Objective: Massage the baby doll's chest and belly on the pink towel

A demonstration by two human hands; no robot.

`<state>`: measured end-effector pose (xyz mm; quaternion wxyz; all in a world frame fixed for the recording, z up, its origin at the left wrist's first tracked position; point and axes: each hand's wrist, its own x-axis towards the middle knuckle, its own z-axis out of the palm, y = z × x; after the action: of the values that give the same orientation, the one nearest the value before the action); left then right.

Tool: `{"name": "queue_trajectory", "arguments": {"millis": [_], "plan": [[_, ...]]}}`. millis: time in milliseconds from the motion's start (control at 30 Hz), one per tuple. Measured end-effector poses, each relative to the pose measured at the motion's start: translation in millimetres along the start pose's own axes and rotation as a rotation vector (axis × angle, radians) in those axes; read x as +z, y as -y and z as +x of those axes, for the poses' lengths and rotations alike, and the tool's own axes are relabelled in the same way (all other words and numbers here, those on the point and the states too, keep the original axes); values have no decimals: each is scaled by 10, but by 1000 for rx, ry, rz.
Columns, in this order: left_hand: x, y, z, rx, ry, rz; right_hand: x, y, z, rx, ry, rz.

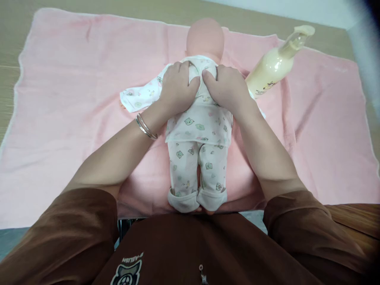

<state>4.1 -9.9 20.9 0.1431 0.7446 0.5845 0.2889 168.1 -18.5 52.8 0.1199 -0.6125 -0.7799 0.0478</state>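
A baby doll point(208, 41) lies with the back of its bald head and its back turned up, legs toward me. It wears a white printed top point(198, 122) and matching trousers point(184, 166) with turned-up cuffs. My left hand point(178, 85), with bangles at the wrist, is closed over the doll's left-side shoulder. Over the other shoulder, my right hand point(227, 85) is bent in the same way. Both thumbs point inward on the upper back, a little apart. Most fingertips are hidden over the shoulders. One doll sleeve point(142, 95) stretches out to the left.
Under the doll is a pink blanket point(68, 79) spread on a wooden surface point(124, 10). A pale yellow pump bottle point(270, 67) is beside my right hand, leaning to the right in view. The blanket's front edge runs close to my body.
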Motion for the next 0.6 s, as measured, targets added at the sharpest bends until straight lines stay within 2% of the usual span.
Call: {"name": "queue_trajectory", "arguments": {"millis": [67, 300, 600], "plan": [[-23, -1, -9, -24, 47, -22, 19, -37, 30, 14, 33, 64], [1, -45, -27, -66, 10, 60, 95, -3, 51, 45, -36, 99], [-3, 13, 14, -61, 12, 68, 141, -69, 80, 57, -35, 92]]}}
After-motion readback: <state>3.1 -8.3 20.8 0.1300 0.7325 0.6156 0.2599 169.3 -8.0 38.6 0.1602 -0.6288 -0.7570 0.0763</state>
